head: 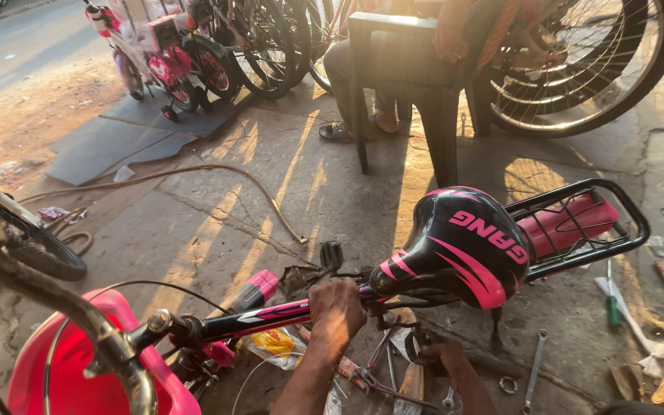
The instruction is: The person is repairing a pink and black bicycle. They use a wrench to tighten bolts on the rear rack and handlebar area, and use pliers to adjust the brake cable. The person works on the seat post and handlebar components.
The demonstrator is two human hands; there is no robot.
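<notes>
A small pink and black bike is being worked on at ground level; it is seen from above, with its saddle to the right and its handlebar to the left. The left hand is closed round the top tube of the frame, just in front of the saddle, and the tube is gripped firmly. The right hand is seen lower down, under the saddle, near the pedal and chain area; its fingers are partly hidden by the frame, so it cannot be told how far it is closed or if anything is held.

A spanner is lying on the ground close to the right hand; a green screwdriver is lying further right; a rear rack is fixed behind the saddle. A chair with a seated person is seen behind, and more bikes are parked beyond.

The step looks best done if the frame is kept steady by the left hand, so that the bike is not tipped; the lower hand should be kept clear of the chain and sharp parts.
</notes>
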